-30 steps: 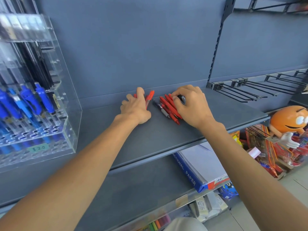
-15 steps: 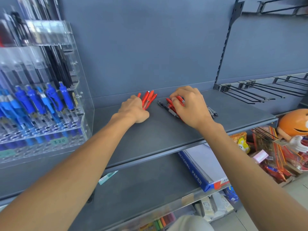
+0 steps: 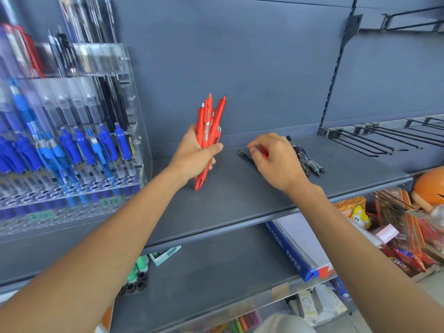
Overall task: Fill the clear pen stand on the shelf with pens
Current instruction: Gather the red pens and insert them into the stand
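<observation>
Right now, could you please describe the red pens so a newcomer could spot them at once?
Find the grey shelf, right of the clear pen stand. There the left hand grips the red pens upright. Unlike the black pens lying flat by the right hand, they stand as one red bundle.

The left arm and the right arm are bare all the way to the lower corners of the frame. The left hand and the right hand are bare too. A rounded pale grey cloth shows at the bottom middle.
</observation>
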Demonstrator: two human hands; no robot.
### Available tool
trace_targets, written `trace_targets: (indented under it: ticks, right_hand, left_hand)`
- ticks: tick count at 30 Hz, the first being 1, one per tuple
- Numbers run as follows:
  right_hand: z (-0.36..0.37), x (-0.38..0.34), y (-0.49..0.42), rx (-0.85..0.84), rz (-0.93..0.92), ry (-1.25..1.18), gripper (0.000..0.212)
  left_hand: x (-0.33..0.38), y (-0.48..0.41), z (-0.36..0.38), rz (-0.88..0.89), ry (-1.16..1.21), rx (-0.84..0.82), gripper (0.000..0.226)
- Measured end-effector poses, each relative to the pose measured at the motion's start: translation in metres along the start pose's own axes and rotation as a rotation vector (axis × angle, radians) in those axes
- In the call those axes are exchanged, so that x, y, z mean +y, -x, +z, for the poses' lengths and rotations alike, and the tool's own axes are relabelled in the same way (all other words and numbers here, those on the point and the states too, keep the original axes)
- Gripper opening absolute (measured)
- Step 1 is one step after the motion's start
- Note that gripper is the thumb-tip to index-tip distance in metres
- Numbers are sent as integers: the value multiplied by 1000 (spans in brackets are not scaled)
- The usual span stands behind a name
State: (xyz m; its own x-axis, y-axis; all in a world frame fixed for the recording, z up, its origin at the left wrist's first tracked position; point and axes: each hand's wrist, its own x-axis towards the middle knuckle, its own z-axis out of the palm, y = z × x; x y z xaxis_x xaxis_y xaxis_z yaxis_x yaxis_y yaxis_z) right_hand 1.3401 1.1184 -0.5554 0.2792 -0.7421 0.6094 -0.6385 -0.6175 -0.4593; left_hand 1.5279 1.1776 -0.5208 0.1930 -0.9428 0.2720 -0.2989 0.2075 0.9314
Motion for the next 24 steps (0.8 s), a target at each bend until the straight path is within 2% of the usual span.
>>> trace_targets:
  ticks: [4,11,17,19,24]
  right_hand:
    - [2,-6,0,23,-13,-27,24]
    - [14,-9,-3,-24,-18,-8,19]
    - [13,-19,-4,-11,-4,-29,15]
    - [14,-23,-4,-9,-9,-34,15]
    - [12,-25,-3,-15,-14,-31,15]
  left_hand:
    - [1,7,-2,104,183,70,39]
    - [-4,16,-7,137,247,160,32]
    - [-11,15,-11,175,196,107,34]
    - [-17,17,-9,180,115,87,36]
    - [-24,17,-7,124,40,55,29]
